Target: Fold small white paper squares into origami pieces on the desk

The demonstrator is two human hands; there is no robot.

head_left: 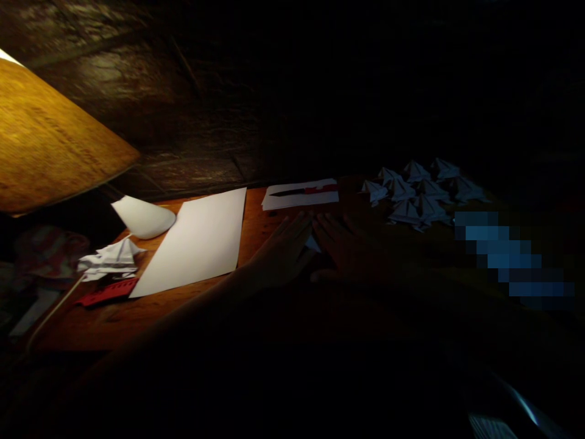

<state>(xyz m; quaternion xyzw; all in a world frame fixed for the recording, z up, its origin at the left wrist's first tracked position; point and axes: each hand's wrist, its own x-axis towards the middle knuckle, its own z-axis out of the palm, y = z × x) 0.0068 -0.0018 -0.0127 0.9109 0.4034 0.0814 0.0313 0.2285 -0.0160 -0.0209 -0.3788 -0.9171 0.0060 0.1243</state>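
On the dark wooden table (253,244), my left hand (283,253) lies flat with its fingers stretched forward. Close beside it, my right hand (347,247) is also flat, its fingers extended and a little spread. Between and partly under them shows a small piece of white folded paper (313,244); most of it is hidden by the hands. Just beyond my fingers is a small stack of white paper (270,203), with a knife (320,189) with a red handle and dark blade lying across it.
To the left lies a large white sheet (196,238), near a white lampshade-like cone (146,218), a folded paper piece (112,259) and a red notched strip (107,293). Several folded paper figures (418,194) stand at the back right. A wall (192,134) rises behind the table.
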